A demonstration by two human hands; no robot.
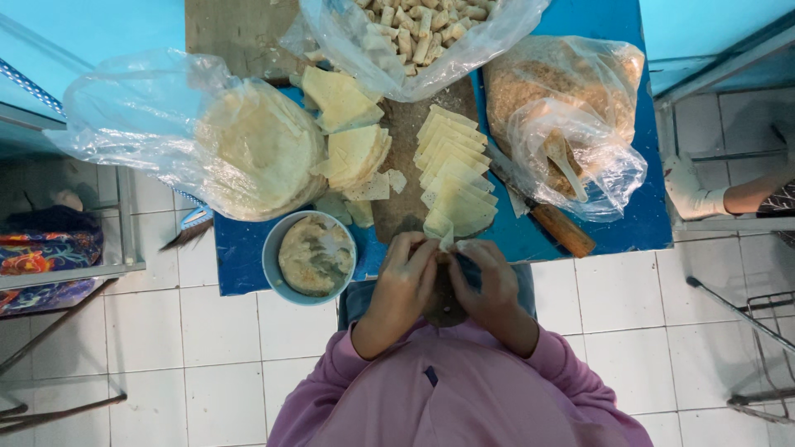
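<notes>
My left hand [406, 277] and my right hand [489, 277] meet at the near edge of the blue table [646, 223], both pinching a small pale wrapper piece [440, 232] between the fingertips. Just beyond them a row of overlapping cut wrapper strips [454, 170] lies on a wooden board [397, 207]. Left of my hands stands a blue bowl of beige filling [313, 257]. Triangular wrapper stacks [352, 128] lie further back.
A clear bag of round wrappers [248, 149] lies at the left, a bag of rolled pieces [414, 33] at the back, a bag of crumbs with a spoon [571, 116] at the right. A wooden-handled knife [546, 215] lies beside the board. Another person's arm [729, 194] shows at the right edge.
</notes>
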